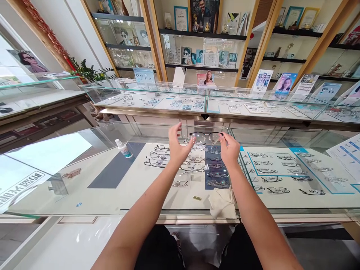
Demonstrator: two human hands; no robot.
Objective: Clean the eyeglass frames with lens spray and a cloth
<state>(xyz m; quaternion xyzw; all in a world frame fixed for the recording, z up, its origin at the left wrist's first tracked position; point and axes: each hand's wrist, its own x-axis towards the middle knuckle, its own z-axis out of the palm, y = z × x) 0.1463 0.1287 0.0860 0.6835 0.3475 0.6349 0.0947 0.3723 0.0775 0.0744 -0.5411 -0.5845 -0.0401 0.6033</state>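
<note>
A pair of eyeglasses [206,135] with a dark upper rim and clear lenses is held up above the glass display counter [165,209]. My right hand [230,150] pinches its right end between thumb and fingers. At its left end is my left hand [180,148], fingers raised and spread apart from the thumb. The thumb tip overlaps the left lens edge; whether it presses on it I cannot tell. Below the right wrist, a beige cleaning cloth [223,203] lies crumpled at the counter's near edge.
A white spray bottle [123,149] stands on the counter to the left. Several eyeglasses [278,190] lie in rows beneath the glass. A small gold-coloured bar [197,198] lies near the cloth. Another glass showcase [157,102] runs across behind, with shelves [201,34] beyond.
</note>
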